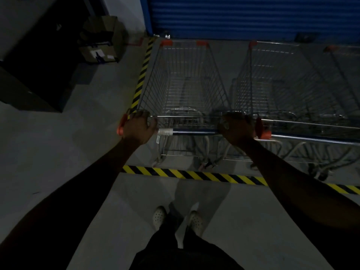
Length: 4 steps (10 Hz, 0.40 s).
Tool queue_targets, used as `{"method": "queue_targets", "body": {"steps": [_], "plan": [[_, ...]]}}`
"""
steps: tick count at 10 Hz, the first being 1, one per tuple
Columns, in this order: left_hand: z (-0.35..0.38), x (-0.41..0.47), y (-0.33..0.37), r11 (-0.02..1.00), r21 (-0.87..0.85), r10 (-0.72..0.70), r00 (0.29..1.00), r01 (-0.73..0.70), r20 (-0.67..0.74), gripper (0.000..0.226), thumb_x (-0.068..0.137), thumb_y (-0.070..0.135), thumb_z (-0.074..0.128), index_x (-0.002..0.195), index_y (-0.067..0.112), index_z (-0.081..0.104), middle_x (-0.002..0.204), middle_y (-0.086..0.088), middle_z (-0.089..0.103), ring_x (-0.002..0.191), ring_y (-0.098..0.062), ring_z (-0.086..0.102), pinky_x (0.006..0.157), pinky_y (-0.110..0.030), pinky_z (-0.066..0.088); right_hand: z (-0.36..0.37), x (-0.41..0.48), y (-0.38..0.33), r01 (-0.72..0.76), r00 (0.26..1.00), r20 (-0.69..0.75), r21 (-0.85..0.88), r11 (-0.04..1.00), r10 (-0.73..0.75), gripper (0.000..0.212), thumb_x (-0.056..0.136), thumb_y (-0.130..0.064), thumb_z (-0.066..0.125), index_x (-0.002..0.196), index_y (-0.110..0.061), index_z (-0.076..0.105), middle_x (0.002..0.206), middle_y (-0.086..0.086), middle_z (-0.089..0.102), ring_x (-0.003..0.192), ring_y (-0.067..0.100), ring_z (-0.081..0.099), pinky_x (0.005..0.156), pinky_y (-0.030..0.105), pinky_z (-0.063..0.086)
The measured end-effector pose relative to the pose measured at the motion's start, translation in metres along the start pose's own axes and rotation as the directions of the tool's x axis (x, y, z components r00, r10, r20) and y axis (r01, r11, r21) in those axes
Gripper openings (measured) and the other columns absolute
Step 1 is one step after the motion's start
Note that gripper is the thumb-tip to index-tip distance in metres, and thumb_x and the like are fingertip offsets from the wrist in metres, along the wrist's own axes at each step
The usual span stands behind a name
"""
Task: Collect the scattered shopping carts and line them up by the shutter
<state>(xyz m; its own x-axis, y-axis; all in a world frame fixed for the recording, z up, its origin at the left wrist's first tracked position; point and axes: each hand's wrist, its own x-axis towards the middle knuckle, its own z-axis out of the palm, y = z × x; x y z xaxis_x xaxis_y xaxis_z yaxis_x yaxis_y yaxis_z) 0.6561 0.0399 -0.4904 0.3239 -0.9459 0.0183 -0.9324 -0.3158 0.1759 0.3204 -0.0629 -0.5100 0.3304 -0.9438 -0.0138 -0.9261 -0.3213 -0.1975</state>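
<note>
So the shopping cart is parked nose toward the blue shutter, close up to it, tucked into the corner made by two strips of yellow-black tape on the floor. One strip runs along its left side, the other crosses just behind its rear wheels. Both bare hands are on its handle bar. The left grip is curled round the bar's left end, right by the orange cap, and the right grip is clenched round the right end. Just beside it on the right is a second cart, facing the shutter too, and a third cart is partly visible past that. Off left by the wall, cardboard boxes are stacked next to a dark cabinet. White perforated shoes stand on the floor, short of the tape.
</note>
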Motion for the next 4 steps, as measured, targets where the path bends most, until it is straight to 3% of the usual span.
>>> {"method": "queue_targets", "body": {"steps": [1, 2, 3, 4], "plan": [[-0.009, -0.022, 0.01, 0.994, -0.073, 0.072, 0.99, -0.081, -0.121, 0.067, 0.089, 0.057, 0.03, 0.125, 0.012, 0.064, 0.122, -0.015, 0.066, 0.116, -0.037, 0.059, 0.1, -0.044, 0.04, -0.007, -0.025, -0.009, 0.072, 0.977, -0.202, 0.024, 0.997, -0.066, 0.05, 0.089, -0.051, 0.048, 0.112, -0.014, 0.072, 0.115, 0.015, 0.071, 0.114, 0.037, 0.063, 0.108, 0.049, 0.034], [-0.018, -0.047, 0.017, 0.982, -0.064, 0.16, 0.957, -0.18, -0.241, 0.059, 0.091, 0.048, 0.038, 0.12, 0.005, 0.066, 0.114, -0.019, 0.068, 0.108, -0.038, 0.061, 0.104, -0.046, 0.037, -0.005, -0.047, -0.009, 0.122, 0.977, -0.184, 0.088, 0.989, -0.104, 0.054, 0.089, -0.056, 0.051, 0.12, -0.016, 0.07, 0.123, 0.013, 0.069, 0.122, 0.034, 0.059, 0.114, 0.054, 0.031], [-0.019, -0.071, 0.013, 0.961, -0.064, 0.241, 0.925, -0.271, -0.294, 0.054, 0.096, 0.045, 0.04, 0.12, 0.004, 0.065, 0.111, -0.019, 0.068, 0.106, -0.038, 0.062, 0.11, -0.056, 0.035, -0.01, -0.08, -0.019, 0.161, 0.961, -0.257, 0.223, 0.961, -0.102, 0.063, 0.089, -0.059, 0.05, 0.128, -0.011, 0.066, 0.132, 0.017, 0.063, 0.127, 0.037, 0.055, 0.111, 0.05, 0.04], [-0.022, -0.096, 0.007, 0.942, -0.061, 0.29, 0.893, -0.33, -0.345, 0.054, 0.102, 0.049, 0.036, 0.119, 0.005, 0.063, 0.112, -0.018, 0.067, 0.113, -0.038, 0.059, 0.114, -0.056, 0.03, -0.015, -0.114, -0.034, 0.223, 0.936, -0.323, 0.231, 0.947, -0.141, 0.071, 0.089, -0.061, 0.045, 0.135, -0.009, 0.059, 0.139, 0.02, 0.057, 0.131, 0.039, 0.051, 0.106, 0.05, 0.045]]}}
